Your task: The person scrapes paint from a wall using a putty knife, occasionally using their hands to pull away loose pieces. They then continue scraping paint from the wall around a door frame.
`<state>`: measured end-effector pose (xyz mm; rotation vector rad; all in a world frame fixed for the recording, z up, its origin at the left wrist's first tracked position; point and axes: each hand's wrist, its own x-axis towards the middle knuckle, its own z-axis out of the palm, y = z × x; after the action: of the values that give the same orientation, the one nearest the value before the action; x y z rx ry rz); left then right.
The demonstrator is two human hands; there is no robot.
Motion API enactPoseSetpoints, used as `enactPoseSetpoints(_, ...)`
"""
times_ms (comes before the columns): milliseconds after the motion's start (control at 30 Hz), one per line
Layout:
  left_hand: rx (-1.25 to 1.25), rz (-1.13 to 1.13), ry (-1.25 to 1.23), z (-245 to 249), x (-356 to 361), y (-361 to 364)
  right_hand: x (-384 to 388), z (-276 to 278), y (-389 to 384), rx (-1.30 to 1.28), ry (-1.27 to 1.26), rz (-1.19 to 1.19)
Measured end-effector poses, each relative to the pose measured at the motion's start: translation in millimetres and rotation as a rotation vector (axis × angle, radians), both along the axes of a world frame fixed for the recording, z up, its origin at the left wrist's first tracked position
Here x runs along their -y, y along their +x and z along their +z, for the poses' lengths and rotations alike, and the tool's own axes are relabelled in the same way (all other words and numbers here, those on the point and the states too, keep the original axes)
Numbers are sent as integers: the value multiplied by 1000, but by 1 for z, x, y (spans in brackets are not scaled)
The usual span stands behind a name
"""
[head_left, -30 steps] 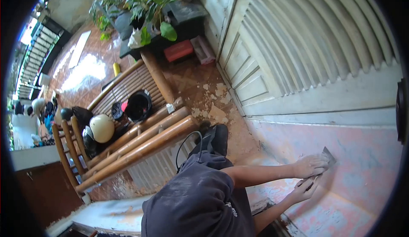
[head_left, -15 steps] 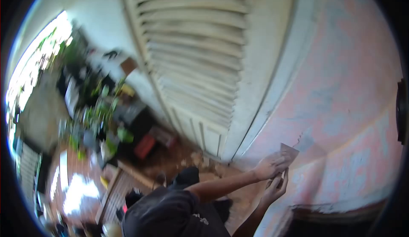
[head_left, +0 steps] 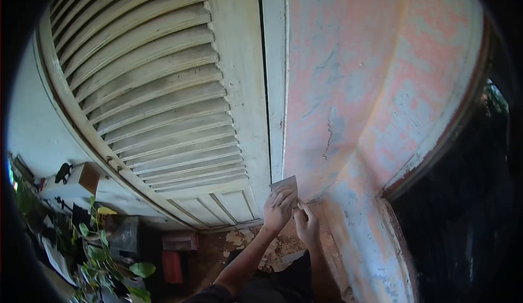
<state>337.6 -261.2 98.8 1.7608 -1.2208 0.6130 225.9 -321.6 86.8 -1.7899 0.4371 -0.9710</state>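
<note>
My left hand [head_left: 279, 206] is on a thin, flat, grey-brown sheet [head_left: 287, 184], its fingers bent across the lower part. Close beside it, my right hand [head_left: 308, 225] has curled fingers at the sheet's lower right edge; a small dark bit shows at its fingertips, too small to name. Behind the sheet's top edge are the white door frame [head_left: 277, 112] and the pink and blue-grey wall [head_left: 343, 85], whose paint is patchy. A thin crack [head_left: 328, 134] runs down the wall above my hands.
A cream louvred door [head_left: 239, 85] stands at the left. Leafy plants [head_left: 98, 251], a red object [head_left: 172, 266] and a box [head_left: 89, 179] are at the lower left. Paint flakes [head_left: 238, 238] litter the brown floor. A dark opening [head_left: 452, 237] lies at the right.
The view has swung to the right and straightened, so the door now stands further left. Both hands remain close together at the sheet, now in front of the door frame's edge.
</note>
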Motion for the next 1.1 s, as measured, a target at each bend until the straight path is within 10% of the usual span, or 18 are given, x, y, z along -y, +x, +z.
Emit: enactPoseSetpoints(1100,86,-267,69,-28,25,11,-26,-19,-20,-91,108,-278)
